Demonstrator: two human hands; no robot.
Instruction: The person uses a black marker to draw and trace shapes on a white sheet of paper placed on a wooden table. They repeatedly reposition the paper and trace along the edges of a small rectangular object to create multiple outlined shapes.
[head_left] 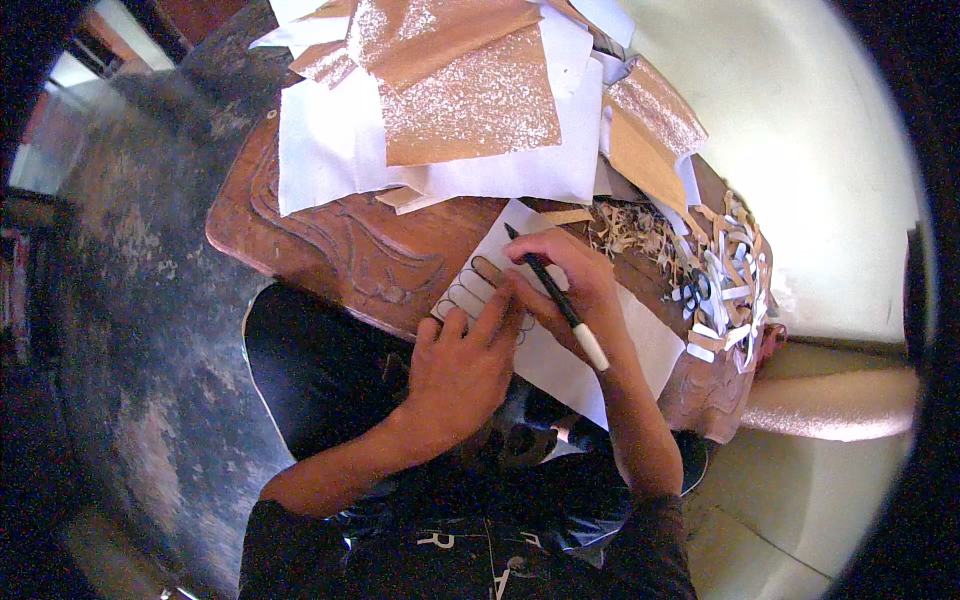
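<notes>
My right hand [575, 275] is closed around a black marker [555, 292] with a white end; its dark tip points up and away from me. Under both hands lies a white sheet [640, 335], tilted across the board, with a row of long rounded outlines drawn near its left edge. One narrow brown oval piece [487, 271] lies among these outlines, close to my left fingertips. My left hand [465, 365] rests on the sheet, fingers bent and spread apart, pressing it down. The fingertips of both hands nearly meet, hiding part of the outlines.
Glittery brown sheets [470, 110] and white sheets [330, 150] are piled at the far side of the carved wooden board [320, 240]. Shavings [630, 235], white and tan cut strips [740, 285] and dark-handled scissors [697, 293] lie on the right. A glittery roll [840, 402] is further right.
</notes>
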